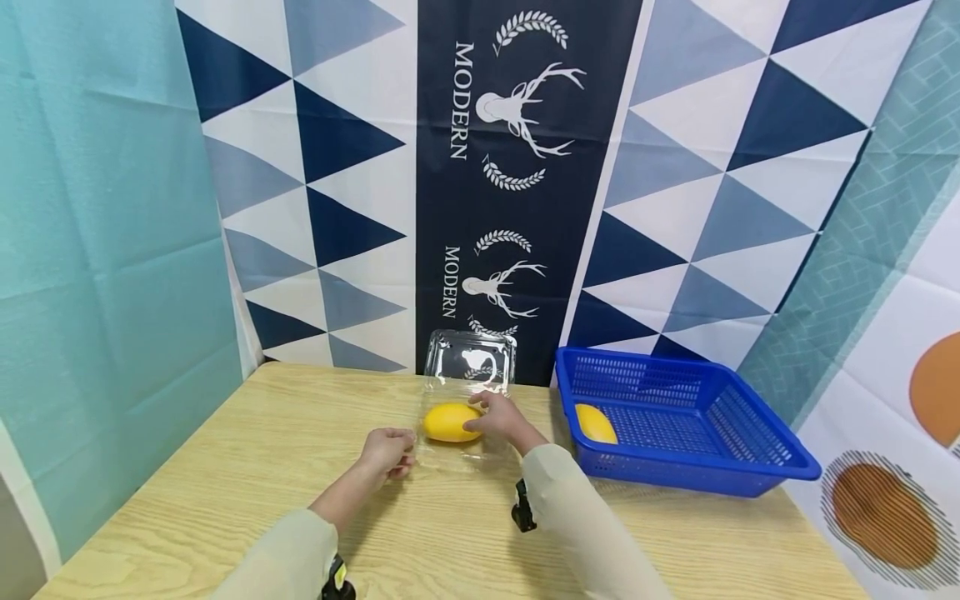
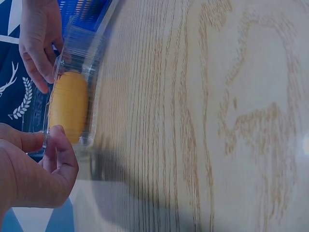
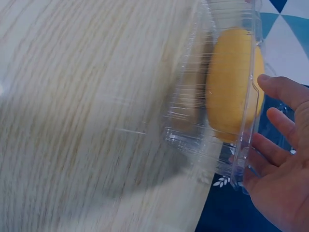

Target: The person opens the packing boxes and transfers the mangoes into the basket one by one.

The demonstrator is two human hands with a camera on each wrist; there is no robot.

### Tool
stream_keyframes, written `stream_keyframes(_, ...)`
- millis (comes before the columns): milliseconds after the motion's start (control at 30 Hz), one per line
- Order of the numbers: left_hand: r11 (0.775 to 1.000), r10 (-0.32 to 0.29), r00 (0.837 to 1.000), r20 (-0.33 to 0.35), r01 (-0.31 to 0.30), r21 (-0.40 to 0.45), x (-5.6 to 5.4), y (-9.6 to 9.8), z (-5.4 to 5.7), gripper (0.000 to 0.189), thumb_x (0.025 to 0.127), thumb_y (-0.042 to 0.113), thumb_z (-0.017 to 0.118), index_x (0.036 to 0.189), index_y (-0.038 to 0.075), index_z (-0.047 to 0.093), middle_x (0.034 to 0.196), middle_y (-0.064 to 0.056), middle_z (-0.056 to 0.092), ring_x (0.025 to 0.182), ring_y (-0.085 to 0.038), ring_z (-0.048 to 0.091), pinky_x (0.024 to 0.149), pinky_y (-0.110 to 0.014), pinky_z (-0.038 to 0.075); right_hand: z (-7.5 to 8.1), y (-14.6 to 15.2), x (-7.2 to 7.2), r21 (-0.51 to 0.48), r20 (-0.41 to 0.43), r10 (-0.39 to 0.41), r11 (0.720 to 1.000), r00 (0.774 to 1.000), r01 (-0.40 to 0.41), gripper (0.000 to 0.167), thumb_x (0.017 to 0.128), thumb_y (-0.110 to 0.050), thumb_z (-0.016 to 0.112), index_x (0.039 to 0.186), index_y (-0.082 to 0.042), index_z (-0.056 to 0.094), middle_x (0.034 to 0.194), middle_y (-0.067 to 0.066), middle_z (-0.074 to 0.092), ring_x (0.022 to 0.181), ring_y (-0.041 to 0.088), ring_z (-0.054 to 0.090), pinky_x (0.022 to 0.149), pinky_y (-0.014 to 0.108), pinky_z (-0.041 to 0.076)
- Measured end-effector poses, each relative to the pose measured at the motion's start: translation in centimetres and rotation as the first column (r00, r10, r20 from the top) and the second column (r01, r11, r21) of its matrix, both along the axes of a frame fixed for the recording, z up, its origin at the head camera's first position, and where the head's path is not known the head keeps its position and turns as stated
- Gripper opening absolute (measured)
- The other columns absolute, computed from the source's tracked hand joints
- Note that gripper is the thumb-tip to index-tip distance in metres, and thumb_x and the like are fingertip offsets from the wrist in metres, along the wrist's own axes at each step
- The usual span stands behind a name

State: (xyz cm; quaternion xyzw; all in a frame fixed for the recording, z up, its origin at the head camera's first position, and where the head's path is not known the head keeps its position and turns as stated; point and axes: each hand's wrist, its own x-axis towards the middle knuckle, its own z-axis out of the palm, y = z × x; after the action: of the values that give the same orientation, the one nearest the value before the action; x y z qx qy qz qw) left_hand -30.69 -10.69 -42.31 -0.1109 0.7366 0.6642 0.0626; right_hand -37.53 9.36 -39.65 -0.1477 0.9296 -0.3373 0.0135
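Note:
A clear plastic clamshell box (image 3: pixel 193 104) stands on the table with its lid (image 1: pixel 471 354) raised at the back. Inside its base lies a yellow mango (image 1: pixel 448 422), oval and smooth. My left hand (image 1: pixel 388 454) pinches the box's left rim between thumb and fingers, as the left wrist view (image 2: pixel 48 166) shows. Over the right side of the box is my right hand (image 1: pixel 501 418), its fingers loosely spread. In the right wrist view, the right thumb (image 3: pixel 277 87) is close to the mango and the other fingers are by the rim; firm contact cannot be told.
To the right, a blue plastic basket (image 1: pixel 697 477) with slotted walls holds another yellow mango (image 1: pixel 596 423) at its left end. The wooden table (image 1: pixel 300 442) ends at a patterned cloth backdrop (image 1: pixel 517 200) just behind the box.

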Motion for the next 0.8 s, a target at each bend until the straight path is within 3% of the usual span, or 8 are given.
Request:
stream_keyframes(200,1.000,-0.006,1.000,0.003,0.006,0.012,-0.01,0.00,0.06,0.031,0.097,0.010,0.048,0.123,-0.006,0.052,0.105,-0.018,0.056,0.064,-0.012,0.057,0.052,-0.018,0.049,-0.13,-0.24,0.11,-0.010,-0.007,0.007,1.000,1.000,-0.007,0.053,0.072,-0.014,0.078,0.120,-0.001,0.059,0.116,0.024,0.060,0.105,0.035,0.057,0.094,0.045,0.048)
stream_keyframes(500,1.000,0.001,1.000,-0.008,-0.001,0.008,0.07,0.05,0.00,0.031,0.096,0.008,0.048,0.122,-0.007,0.053,0.103,-0.017,0.057,0.062,-0.011,0.056,0.050,-0.017,0.048,-0.47,-0.43,0.09,0.050,-0.051,0.015,0.999,0.999,-0.012,0.057,0.067,-0.015,0.080,0.118,-0.001,0.059,0.087,0.014,0.063,0.079,0.021,0.056,0.070,0.030,0.049)
stream_keyframes(633,1.000,0.003,1.000,-0.007,-0.003,0.006,0.02,0.03,-0.16,0.031,0.096,0.008,0.048,0.122,-0.008,0.053,0.103,-0.018,0.056,0.062,-0.011,0.056,0.050,-0.017,0.048,-0.84,-0.56,0.14,0.078,-0.082,0.015,0.997,0.997,-0.009,0.056,0.066,-0.018,0.081,0.115,-0.001,0.061,0.087,0.013,0.063,0.087,0.023,0.054,0.081,0.034,0.045)
stream_keyframes(800,1.000,0.001,1.000,0.002,-0.001,0.019,-0.08,0.00,-0.04,0.032,0.096,0.009,0.048,0.124,-0.007,0.051,0.107,-0.019,0.055,0.064,-0.012,0.057,0.052,-0.018,0.049,-0.99,-0.71,0.25,0.045,-0.058,0.007,0.999,0.998,-0.004,0.055,0.068,-0.018,0.081,0.115,0.000,0.059,0.108,0.018,0.061,0.106,0.032,0.051,0.098,0.045,0.041)
